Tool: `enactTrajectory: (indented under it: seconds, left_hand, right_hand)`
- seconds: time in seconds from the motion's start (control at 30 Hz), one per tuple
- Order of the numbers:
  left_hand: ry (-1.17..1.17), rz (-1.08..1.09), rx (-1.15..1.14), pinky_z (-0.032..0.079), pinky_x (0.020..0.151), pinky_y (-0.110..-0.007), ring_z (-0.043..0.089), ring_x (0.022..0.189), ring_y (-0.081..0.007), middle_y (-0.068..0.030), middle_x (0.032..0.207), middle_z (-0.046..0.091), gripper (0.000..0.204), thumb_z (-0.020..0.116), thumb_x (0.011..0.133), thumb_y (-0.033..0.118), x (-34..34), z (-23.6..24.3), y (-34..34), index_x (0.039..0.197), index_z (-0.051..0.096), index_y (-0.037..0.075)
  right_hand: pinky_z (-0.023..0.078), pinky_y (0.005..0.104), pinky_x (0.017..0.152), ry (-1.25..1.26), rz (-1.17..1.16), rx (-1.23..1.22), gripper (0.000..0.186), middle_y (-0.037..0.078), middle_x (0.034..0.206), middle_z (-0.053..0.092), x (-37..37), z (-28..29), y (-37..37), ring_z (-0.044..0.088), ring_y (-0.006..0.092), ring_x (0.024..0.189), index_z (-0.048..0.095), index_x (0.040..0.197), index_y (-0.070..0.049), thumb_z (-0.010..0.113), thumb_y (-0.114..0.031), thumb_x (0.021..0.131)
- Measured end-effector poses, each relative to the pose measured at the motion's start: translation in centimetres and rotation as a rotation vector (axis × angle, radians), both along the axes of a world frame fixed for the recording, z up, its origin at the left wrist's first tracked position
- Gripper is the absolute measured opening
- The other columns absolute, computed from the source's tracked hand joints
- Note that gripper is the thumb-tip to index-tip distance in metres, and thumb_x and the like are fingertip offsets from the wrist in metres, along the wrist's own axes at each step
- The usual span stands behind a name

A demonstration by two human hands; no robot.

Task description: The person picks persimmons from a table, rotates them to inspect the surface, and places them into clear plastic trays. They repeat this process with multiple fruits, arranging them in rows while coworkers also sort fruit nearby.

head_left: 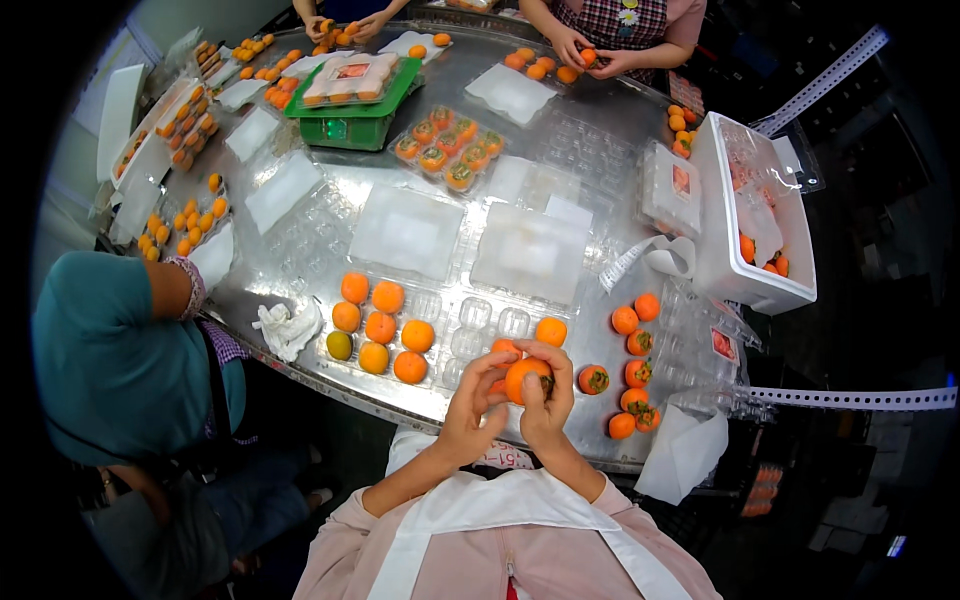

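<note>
Both hands meet above the near edge of the metal table (pixel 600 130). The left hand (pixel 473 405) and the right hand (pixel 548 400) together cup one orange fruit (pixel 525 378), fingers curled narrowly around it; the right thumb appears to press its stem end, though the detail is small. Just beyond lies a clear plastic tray (pixel 470 330), its left cells filled with orange fruits and one greenish fruit (pixel 340 345). Loose fruits (pixel 632 360) cluster to the right.
</note>
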State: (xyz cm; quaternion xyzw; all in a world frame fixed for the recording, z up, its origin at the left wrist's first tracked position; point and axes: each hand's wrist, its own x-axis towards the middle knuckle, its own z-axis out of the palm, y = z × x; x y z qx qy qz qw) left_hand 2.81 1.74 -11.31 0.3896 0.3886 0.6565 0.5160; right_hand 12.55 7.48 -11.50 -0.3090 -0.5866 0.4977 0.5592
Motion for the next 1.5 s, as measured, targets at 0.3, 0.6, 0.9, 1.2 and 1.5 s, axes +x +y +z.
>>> enactTrajectory:
  seconds: [0.3,0.6,0.9,1.2,1.5]
  left_hand:
    - [-0.235,-0.154,-0.382,0.037,0.099,-0.032,0.042,0.122,-0.0192,-0.011,0.129,0.043,0.056,0.02,0.099,0.046,-0.1,-0.5,-0.3,0.135,0.033,0.005]
    - [-0.015,-0.227,-0.329,0.036,0.097,-0.031,0.046,0.115,-0.0196,-0.0121,0.122,0.048,0.05,0.024,0.099,0.036,-0.8,-1.8,-0.9,0.131,0.037,0.001]
    - [0.033,-0.127,-0.269,0.034,0.099,-0.029,0.045,0.115,-0.018,-0.0107,0.121,0.049,0.041,0.03,0.1,0.027,-0.2,-1.8,-0.8,0.128,0.041,-0.001]
    - [-0.012,-0.114,-0.354,0.035,0.099,-0.029,0.047,0.114,-0.0175,-0.0109,0.119,0.051,0.039,0.032,0.1,0.025,-0.3,-2.4,-0.8,0.125,0.045,-0.002]
    - [-0.131,-0.084,-0.388,0.04,0.094,-0.03,0.05,0.11,-0.018,-0.0117,0.116,0.053,0.042,0.033,0.099,0.03,-0.3,-2.5,-0.1,0.124,0.046,-0.001]
  right_hand:
    - [0.045,0.042,0.084,-0.172,0.143,0.373,0.023,0.013,0.094,0.061,-0.3,0.1,0.3,0.06,0.0282,0.087,0.053,0.102,-0.002,0.06,-0.006,0.08]
    - [0.042,0.0454,0.086,-0.258,0.146,0.433,0.02,0.011,0.089,0.061,0.0,0.2,0.7,0.059,0.0261,0.079,0.054,0.099,-0.002,0.057,-0.008,0.08]
    - [0.043,0.043,0.082,-0.237,0.144,0.421,0.014,0.011,0.087,0.061,0.0,0.2,0.8,0.057,0.0266,0.077,0.056,0.094,-0.002,0.053,-0.01,0.084]
    - [0.044,0.0409,0.079,-0.263,0.146,0.4,0.015,0.01,0.087,0.06,-0.1,0.2,0.9,0.056,0.0273,0.078,0.057,0.095,-0.001,0.056,-0.005,0.081]
    - [0.043,0.0364,0.085,-0.307,0.255,0.24,0.035,0.013,0.103,0.057,0.2,-0.1,0.8,0.055,0.0279,0.092,0.052,0.111,0.0,0.057,-0.004,0.077]
